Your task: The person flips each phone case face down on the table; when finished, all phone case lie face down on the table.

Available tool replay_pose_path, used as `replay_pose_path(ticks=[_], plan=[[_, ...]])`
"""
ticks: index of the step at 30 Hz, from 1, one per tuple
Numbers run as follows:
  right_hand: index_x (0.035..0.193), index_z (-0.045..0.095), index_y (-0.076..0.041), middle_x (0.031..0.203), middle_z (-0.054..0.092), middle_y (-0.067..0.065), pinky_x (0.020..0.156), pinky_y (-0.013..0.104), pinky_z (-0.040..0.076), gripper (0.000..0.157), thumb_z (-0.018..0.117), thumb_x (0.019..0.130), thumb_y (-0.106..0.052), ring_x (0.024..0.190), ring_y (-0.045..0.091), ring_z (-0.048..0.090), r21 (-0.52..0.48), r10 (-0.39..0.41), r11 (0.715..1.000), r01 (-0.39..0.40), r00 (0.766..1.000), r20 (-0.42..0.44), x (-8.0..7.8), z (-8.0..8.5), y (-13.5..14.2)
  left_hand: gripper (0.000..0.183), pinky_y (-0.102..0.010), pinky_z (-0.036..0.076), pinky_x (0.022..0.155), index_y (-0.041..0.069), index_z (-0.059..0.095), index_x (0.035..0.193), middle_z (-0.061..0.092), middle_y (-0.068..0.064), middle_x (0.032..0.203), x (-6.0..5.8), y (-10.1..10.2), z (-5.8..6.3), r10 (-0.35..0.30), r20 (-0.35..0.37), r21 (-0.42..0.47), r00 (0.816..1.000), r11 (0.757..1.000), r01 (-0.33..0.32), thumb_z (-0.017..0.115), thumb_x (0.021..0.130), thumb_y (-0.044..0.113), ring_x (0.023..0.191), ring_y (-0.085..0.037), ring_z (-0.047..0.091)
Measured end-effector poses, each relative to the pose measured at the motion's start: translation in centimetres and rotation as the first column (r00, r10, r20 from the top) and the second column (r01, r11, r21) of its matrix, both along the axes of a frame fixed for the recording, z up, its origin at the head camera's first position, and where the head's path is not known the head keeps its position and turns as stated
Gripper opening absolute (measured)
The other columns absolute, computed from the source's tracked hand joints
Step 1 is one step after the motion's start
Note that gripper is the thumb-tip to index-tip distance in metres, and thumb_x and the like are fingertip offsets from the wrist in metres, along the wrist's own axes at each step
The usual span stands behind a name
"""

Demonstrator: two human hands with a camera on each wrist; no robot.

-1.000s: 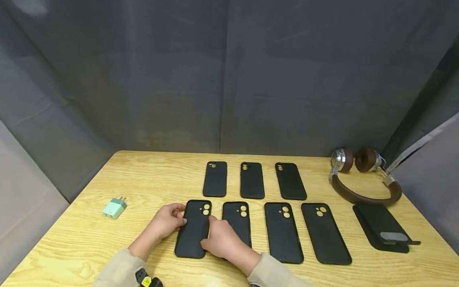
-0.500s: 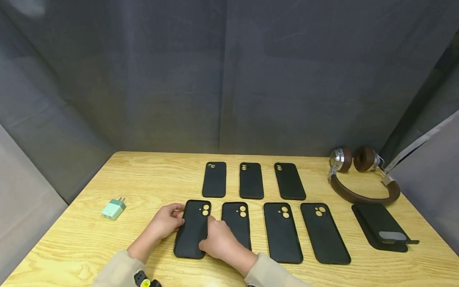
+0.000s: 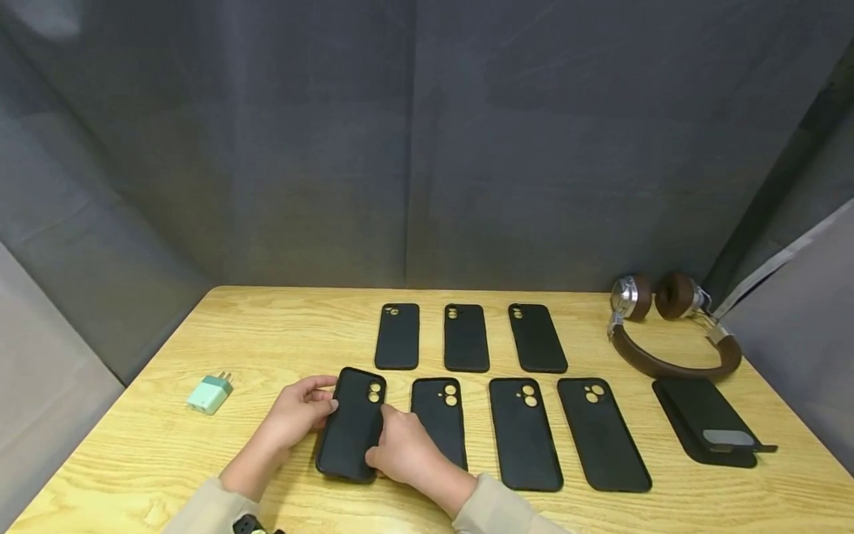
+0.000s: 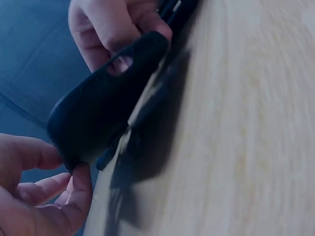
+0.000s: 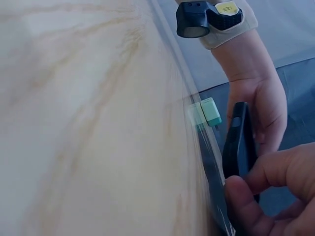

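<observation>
Beige sleeves (image 3: 503,508) with a plain, pale cuff (image 5: 234,36), a blocky black camera (image 5: 192,15) on the left wrist — grey round-edged face, dark band (image 5: 228,21), small yellow label (image 5: 227,8) with dark marks — bare left hand (image 3: 296,410), bare right hand (image 3: 403,446).

The left hand (image 3: 296,411) and right hand (image 3: 400,449) face each other, near but apart, the right slightly closer to the body. Each pinches between thumb and fingers, its thumb on the near side. The left forearm (image 3: 256,463) slants in from the lower left, the right forearm (image 3: 454,486) from the lower right, both wrists bare above the sleeves (image 3: 500,508).
</observation>
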State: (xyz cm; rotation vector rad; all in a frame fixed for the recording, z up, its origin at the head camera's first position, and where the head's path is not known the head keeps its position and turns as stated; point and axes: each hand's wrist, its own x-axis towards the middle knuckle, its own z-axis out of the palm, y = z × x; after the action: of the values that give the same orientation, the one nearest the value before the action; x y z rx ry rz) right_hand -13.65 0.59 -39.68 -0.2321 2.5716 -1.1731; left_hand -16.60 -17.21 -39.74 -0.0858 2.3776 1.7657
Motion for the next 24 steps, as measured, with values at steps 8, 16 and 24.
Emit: replay_pose_path(ticks=[8, 16, 24], plan=[[0.129, 0.043, 0.013, 0.056, 0.053, 0.002, 0.045, 0.024, 0.041, 0.061, 0.063, 0.072, 0.003, 0.044, 0.013, 0.054, -0.158, -0.010, 0.987, 0.011, 1.000, 0.004, 0.3, -0.3, -0.5, 0.043, -0.025, 0.046, 0.059, -0.003, 0.047, 0.127, 0.053, -0.009, 0.094, 0.6, 0.1, 1.5, 0.024, -0.020, 0.082, 1.000, 0.996, -0.023, 0.056, 0.085, 0.000, 0.073, -0.013, 0.052], [0.122, 0.050, 0.012, 0.057, 0.056, 0.002, 0.043, 0.025, 0.047, 0.055, 0.064, 0.069, 0.010, 0.044, 0.016, 0.058, -0.292, -0.025, 0.956, 0.028, 1.000, 0.016, 0.6, -0.9, -1.0, 0.045, -0.024, 0.047, 0.063, -0.005, 0.048, 0.126, 0.051, -0.008, 0.093, 1.0, 0.5, 2.2, 0.008, -0.038, 0.091, 0.999, 0.996, -0.005, 0.059, 0.083, 0.001, 0.076, -0.014, 0.051], [0.124, 0.050, 0.010, 0.055, 0.056, 0.003, 0.041, 0.024, 0.043, 0.058, 0.064, 0.067, 0.009, 0.044, 0.015, 0.058, -0.291, -0.008, 0.956, 0.022, 0.999, 0.049, 0.7, -1.1, -1.3, 0.049, -0.024, 0.043, 0.057, -0.005, 0.045, 0.128, 0.050, -0.005, 0.086, 1.0, 0.8, 2.2, -0.036, -0.031, 0.104, 0.999, 0.994, 0.039, 0.060, 0.082, 0.001, 0.067, -0.011, 0.048]])
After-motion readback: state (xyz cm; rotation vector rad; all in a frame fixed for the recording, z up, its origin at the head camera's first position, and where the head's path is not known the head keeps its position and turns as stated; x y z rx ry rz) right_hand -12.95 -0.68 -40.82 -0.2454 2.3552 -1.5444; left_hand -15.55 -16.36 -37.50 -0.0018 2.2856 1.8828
